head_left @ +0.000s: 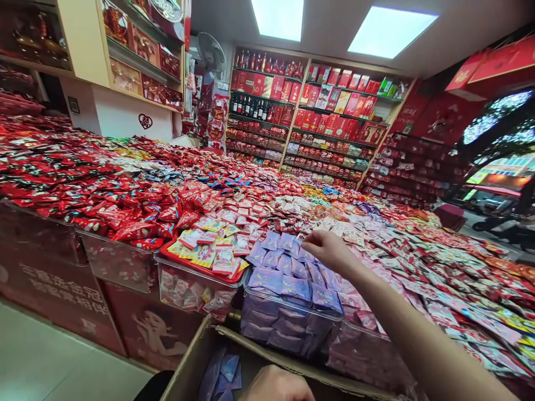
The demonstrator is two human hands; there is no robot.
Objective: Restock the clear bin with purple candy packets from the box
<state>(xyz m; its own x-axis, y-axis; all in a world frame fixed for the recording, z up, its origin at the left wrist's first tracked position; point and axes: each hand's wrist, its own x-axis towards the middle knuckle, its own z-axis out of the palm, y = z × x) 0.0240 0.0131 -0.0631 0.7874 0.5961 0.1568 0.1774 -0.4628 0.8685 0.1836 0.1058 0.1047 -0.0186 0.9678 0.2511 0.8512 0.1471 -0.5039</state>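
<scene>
Our right hand [328,249] pinches the lilac foil sachets [284,273] heaped in a clear plastic bin [288,340]. Just below that bin, our left hand [278,384] sits over a brown cardboard box [188,356] holding more sachets; its grip is cut off, so we cannot tell.

You have two hands in view: your right hand [328,249] and your left hand [276,385]. Before you are one cardboard box [196,356], five clear plastic bins [288,320], and one red tray [167,253]. Overhead are two ceiling light panels [279,16] and one fan [211,54].
</scene>
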